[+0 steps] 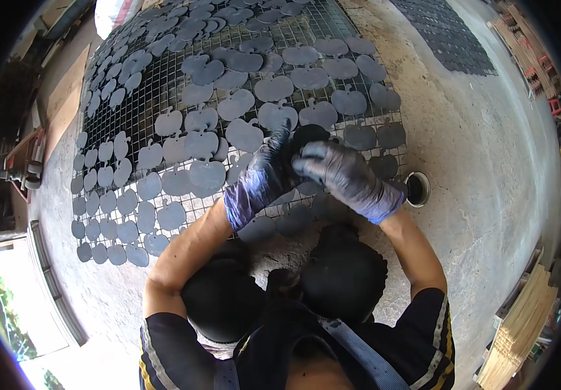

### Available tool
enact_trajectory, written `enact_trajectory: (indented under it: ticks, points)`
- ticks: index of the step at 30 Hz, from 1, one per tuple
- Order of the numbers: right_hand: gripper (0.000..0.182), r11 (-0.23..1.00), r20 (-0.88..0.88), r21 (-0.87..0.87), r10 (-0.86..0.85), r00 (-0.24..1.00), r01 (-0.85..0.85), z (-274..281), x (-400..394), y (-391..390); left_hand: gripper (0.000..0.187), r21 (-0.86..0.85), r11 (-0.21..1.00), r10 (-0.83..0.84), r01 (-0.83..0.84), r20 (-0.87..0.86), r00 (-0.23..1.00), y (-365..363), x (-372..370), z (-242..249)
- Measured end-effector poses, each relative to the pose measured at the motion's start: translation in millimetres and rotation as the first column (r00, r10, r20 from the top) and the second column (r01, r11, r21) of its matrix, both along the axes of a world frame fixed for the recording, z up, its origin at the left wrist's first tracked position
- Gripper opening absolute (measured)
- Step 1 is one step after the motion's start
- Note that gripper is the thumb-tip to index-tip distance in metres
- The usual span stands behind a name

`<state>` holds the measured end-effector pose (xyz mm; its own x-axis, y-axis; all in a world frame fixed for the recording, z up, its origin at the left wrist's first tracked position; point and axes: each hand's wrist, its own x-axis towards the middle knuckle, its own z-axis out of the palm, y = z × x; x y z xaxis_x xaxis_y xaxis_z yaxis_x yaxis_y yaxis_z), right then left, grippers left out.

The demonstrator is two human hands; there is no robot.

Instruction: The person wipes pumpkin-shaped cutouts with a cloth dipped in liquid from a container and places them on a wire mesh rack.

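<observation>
Both my hands wear purple gloves stained black. Between them is a very dark pumpkin-shaped plate (311, 134), blacker than the grey ones around it. My left hand (264, 170) grips its left side, with one finger stretched upward and the others partly hidden. Over the plate's lower right side, my right hand (345, 170) has its fingers curled inward; what they hold, if anything, is hidden. Grey pumpkin-shaped plates (244, 135) lie in rows on a wire mesh rack (157, 97) beneath and beyond my hands.
A round pot (417, 189) with dark contents stands on the concrete floor (469, 214) right of the rack. Plates overlap in a heap (189, 26) at the far end. Another bed of dark pieces (446, 32) lies at upper right. Wooden strips (517, 325) are stacked at lower right.
</observation>
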<state>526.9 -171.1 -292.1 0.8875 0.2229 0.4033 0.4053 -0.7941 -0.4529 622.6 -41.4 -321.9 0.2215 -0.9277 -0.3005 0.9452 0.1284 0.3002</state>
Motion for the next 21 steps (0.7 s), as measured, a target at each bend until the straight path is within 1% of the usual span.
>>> enact_trajectory:
  ticks: [1,2,3,4,5,6,7,8,9,11,12,14,15,17,18,19,21]
  points:
    - [0.026,0.993,0.056,-0.119,0.033,0.998,-0.026,0,-3,2,0.04,-0.012,0.997,0.075,-0.075,0.011,0.997,-7,-1,3]
    - [0.024,0.987,0.003,-0.146,0.063,0.998,-0.062,-3,-6,2,0.036,0.068,0.992,0.102,-0.111,0.12,0.988,-4,-3,7]
    - [0.024,0.987,0.003,-0.146,0.066,0.998,-0.065,-3,-9,-1,0.034,0.142,0.978,0.12,-0.155,0.23,0.966,-1,-6,13]
    - [0.025,0.985,0.025,-0.172,0.032,0.999,-0.027,-3,-12,-6,0.031,-0.041,0.99,0.14,-0.136,0.165,0.976,0,-4,11]
    - [0.026,0.98,0.048,-0.197,-0.002,0.999,0.011,-3,-16,-12,0.031,-0.042,0.989,0.144,-0.139,0.164,0.976,-2,-2,8]
    - [0.028,0.986,0.03,-0.136,-0.091,0.995,0.095,-7,-17,-21,0.03,-0.005,0.982,0.189,-0.191,0.161,0.969,-4,0,5]
    - [0.031,0.972,-0.023,0.002,-0.237,0.971,0.237,-7,-20,-26,0.029,0.032,0.97,0.231,-0.239,0.161,0.96,-6,1,4]
    - [0.034,0.916,-0.09,0.131,-0.37,0.925,0.379,-7,-20,-29,0.028,0.068,0.959,0.269,-0.275,0.091,0.959,-7,1,4]
    - [0.042,0.894,0.03,0.069,-0.445,0.895,0.442,-5,-21,-30,0.028,0.062,0.96,0.267,-0.274,0.095,0.959,-7,1,5]
    - [0.046,0.872,-0.048,0.29,-0.399,0.916,0.395,6,-23,-4,0.028,-0.005,0.967,0.253,-0.254,0.06,0.965,-6,-2,6]
    - [0.045,0.925,-0.098,0.141,-0.34,0.935,0.351,7,-21,3,0.028,-0.002,0.969,0.246,-0.247,0.06,0.967,-6,-3,4]
    - [0.044,0.945,0.084,0.029,-0.326,0.942,0.325,-9,-12,5,0.027,0.048,0.975,0.203,-0.216,0.193,0.96,-6,-3,5]
    - [0.041,0.924,0.102,0.014,-0.382,0.919,0.383,-9,-8,-2,0.027,0.001,0.979,0.201,-0.202,0.1,0.974,-6,-3,6]
    - [0.034,0.845,0.041,0.107,-0.53,0.847,0.524,-13,1,-21,0.027,0.012,0.976,0.216,-0.218,0.102,0.971,-1,-5,3]
    - [0.036,0.789,0.032,0.278,-0.578,0.815,0.548,-13,1,-25,0.027,0.022,0.975,0.22,-0.223,0.103,0.97,-1,-4,2]
    - [0.036,0.791,0.034,0.276,-0.576,0.817,0.546,-6,1,-24,0.026,0.027,0.967,0.252,-0.254,0.055,0.966,-1,-1,2]
    - [0.035,0.845,0.017,0.199,-0.51,0.86,0.497,10,-3,-14,0.026,-0.004,0.973,0.232,-0.233,0.062,0.971,-1,-2,6]
